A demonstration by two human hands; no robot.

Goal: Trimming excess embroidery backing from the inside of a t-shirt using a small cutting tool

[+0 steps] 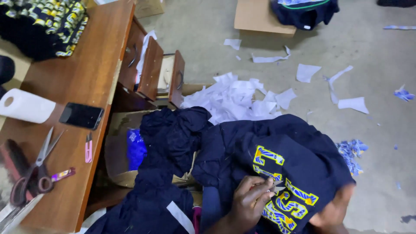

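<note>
A dark navy garment (277,143) with yellow and blue patterned letters (284,190) lies across my lap. My left hand (249,201) rests on it beside the letters, its fingers pinched on small metal snips (276,187) whose tips touch the appliqué. My right hand (333,212) grips the garment's lower right edge, partly hidden by the cloth. More navy fabric (167,143) drapes to the left over a cardboard box (115,151).
A wooden desk (82,73) on the left carries large scissors (37,169), a black phone (81,115), a white paper roll (26,106), pink snips (88,149) and patterned fabric (47,21). Its drawers (149,69) hang open. White paper scraps (242,97) litter the floor.
</note>
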